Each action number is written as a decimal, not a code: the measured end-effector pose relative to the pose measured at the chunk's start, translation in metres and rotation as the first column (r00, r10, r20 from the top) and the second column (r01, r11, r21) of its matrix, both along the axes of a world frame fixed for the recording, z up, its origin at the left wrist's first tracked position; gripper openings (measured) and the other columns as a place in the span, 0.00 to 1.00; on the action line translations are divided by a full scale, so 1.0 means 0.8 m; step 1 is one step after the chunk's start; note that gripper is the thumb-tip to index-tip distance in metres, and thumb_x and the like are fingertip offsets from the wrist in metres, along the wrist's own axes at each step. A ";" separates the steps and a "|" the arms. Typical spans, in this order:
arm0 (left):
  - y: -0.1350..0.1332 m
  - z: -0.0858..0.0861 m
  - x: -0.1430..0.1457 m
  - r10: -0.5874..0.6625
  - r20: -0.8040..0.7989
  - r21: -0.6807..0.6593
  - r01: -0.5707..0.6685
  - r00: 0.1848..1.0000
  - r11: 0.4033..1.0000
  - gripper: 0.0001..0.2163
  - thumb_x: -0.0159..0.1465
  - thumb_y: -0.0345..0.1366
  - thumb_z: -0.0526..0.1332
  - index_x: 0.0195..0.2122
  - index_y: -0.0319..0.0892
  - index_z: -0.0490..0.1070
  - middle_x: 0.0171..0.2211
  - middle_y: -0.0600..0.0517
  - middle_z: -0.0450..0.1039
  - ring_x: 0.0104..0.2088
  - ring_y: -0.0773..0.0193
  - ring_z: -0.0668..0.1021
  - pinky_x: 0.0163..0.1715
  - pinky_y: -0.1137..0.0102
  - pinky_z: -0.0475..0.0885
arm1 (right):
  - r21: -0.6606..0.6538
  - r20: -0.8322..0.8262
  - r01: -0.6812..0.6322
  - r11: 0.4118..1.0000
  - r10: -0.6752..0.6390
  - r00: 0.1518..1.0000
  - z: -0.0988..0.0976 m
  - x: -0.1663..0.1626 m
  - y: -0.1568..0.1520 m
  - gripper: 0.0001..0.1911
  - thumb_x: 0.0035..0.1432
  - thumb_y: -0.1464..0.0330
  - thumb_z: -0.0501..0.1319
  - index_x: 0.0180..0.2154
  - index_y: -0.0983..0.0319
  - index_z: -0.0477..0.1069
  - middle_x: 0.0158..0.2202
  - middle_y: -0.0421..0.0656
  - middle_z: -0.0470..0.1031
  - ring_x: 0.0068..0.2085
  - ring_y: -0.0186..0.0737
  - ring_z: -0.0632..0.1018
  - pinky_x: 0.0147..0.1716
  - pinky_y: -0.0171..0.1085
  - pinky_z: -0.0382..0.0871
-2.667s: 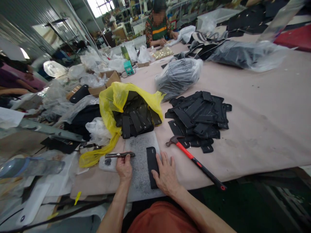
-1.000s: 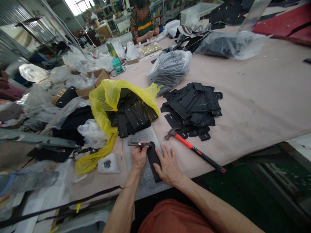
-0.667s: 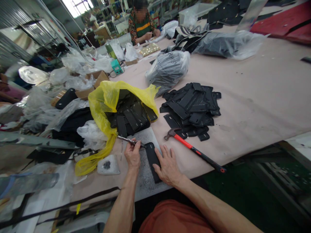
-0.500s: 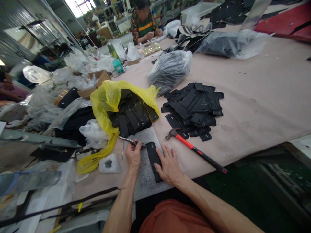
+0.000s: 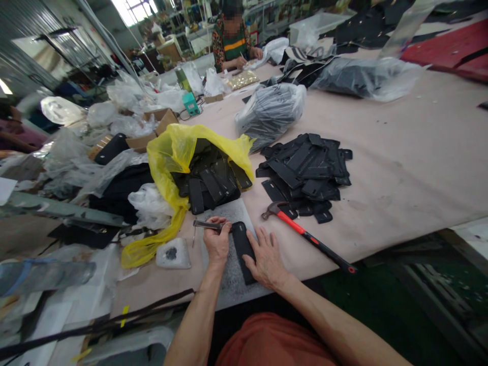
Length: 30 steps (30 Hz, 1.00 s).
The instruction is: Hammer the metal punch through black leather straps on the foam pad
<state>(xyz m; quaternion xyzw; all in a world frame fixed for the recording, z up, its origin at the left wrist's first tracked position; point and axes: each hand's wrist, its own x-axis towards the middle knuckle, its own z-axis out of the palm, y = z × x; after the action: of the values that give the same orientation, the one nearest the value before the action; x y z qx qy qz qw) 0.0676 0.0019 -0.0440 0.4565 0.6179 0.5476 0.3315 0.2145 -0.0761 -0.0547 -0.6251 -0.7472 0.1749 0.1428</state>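
Observation:
My left hand (image 5: 216, 242) is closed around a slim metal punch (image 5: 206, 224), which lies nearly level with one end near the top of a black strip (image 5: 242, 252). The strip has rounded corners and a small pale slot near its far end. It rests on a speckled, worn grey board (image 5: 232, 290) at the table's front edge. Fingers spread, my right hand (image 5: 267, 258) lies flat along the strip's right edge. A claw hammer (image 5: 301, 231) with a red and black handle is on the table to the right of that hand.
Behind the board are a yellow bag (image 5: 168, 152) of black strips and a loose pile of similar strips (image 5: 305, 168). A white block (image 5: 173, 254) with a dark patch sits at left. Beyond stand a filled plastic bag (image 5: 271, 112) and a seated person (image 5: 232, 43).
My left hand has turned, and the punch in it has swung to lie more level, slightly right of before. My right hand stays on the strip. The whole view has shifted slightly.

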 end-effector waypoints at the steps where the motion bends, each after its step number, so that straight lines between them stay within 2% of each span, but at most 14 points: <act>1: -0.001 -0.002 -0.001 -0.019 0.018 -0.006 0.019 1.000 1.000 0.16 0.56 0.37 0.67 0.43 0.41 0.65 0.35 0.51 0.76 0.35 0.63 0.80 0.40 0.66 0.75 | -0.002 0.003 -0.002 1.000 0.002 1.000 0.000 0.000 0.000 0.36 0.60 0.59 0.56 0.66 0.63 0.52 0.67 0.57 0.52 0.67 0.58 0.51 0.62 0.59 0.41; 4: -0.004 -0.001 -0.013 -0.122 -0.011 -0.010 0.121 0.993 0.993 0.14 0.60 0.37 0.63 0.44 0.42 0.63 0.36 0.50 0.76 0.37 0.63 0.79 0.42 0.66 0.74 | -0.010 0.009 -0.004 1.000 0.004 1.000 0.000 0.000 0.000 0.36 0.60 0.59 0.56 0.66 0.64 0.52 0.67 0.57 0.52 0.67 0.58 0.51 0.62 0.59 0.41; 8: -0.006 0.011 -0.033 -0.324 -0.154 -0.059 0.319 0.933 0.946 0.08 0.64 0.35 0.57 0.44 0.42 0.66 0.41 0.48 0.75 0.42 0.62 0.77 0.46 0.65 0.72 | -0.022 0.012 -0.002 1.000 0.002 1.000 0.001 -0.001 0.000 0.37 0.60 0.59 0.56 0.66 0.64 0.51 0.67 0.57 0.51 0.67 0.58 0.51 0.62 0.59 0.41; 12: -0.002 0.021 -0.042 -0.418 -0.184 -0.099 0.407 0.889 0.908 0.07 0.64 0.35 0.57 0.42 0.41 0.70 0.41 0.48 0.74 0.43 0.60 0.77 0.45 0.65 0.73 | -0.027 0.027 0.005 1.000 -0.004 1.000 0.004 -0.001 0.000 0.37 0.60 0.58 0.56 0.67 0.62 0.51 0.67 0.56 0.51 0.67 0.58 0.51 0.62 0.58 0.41; 18: 0.000 0.019 -0.044 -0.422 -0.175 -0.137 0.403 0.889 0.905 0.08 0.62 0.34 0.60 0.41 0.41 0.73 0.40 0.49 0.76 0.40 0.61 0.78 0.43 0.66 0.74 | -0.015 0.084 0.023 1.000 -0.022 0.996 0.009 -0.007 0.001 0.37 0.61 0.55 0.55 0.67 0.61 0.52 0.69 0.53 0.46 0.68 0.60 0.46 0.63 0.59 0.36; 26: -0.001 0.007 -0.034 -0.310 -0.227 -0.066 0.303 0.923 0.951 0.07 0.61 0.38 0.61 0.37 0.42 0.74 0.35 0.50 0.78 0.37 0.61 0.79 0.40 0.66 0.74 | -0.021 0.110 0.043 0.999 -0.040 0.993 0.004 -0.018 0.004 0.37 0.62 0.55 0.53 0.67 0.62 0.50 0.70 0.51 0.42 0.69 0.59 0.44 0.63 0.59 0.34; 30: 0.002 0.004 -0.023 -0.321 -0.252 -0.033 0.324 0.913 0.946 0.07 0.61 0.37 0.61 0.37 0.42 0.75 0.36 0.50 0.78 0.39 0.60 0.79 0.42 0.66 0.74 | -0.040 0.098 0.041 0.998 -0.037 0.995 0.002 -0.017 0.005 0.37 0.61 0.55 0.54 0.67 0.62 0.49 0.70 0.51 0.42 0.68 0.59 0.45 0.63 0.59 0.35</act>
<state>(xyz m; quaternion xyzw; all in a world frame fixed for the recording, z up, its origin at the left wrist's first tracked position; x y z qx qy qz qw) 0.0495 0.0038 -0.0410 0.6199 0.5690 0.4253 0.3333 0.2007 -0.0722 -0.0529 -0.6503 -0.7369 0.1573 0.0965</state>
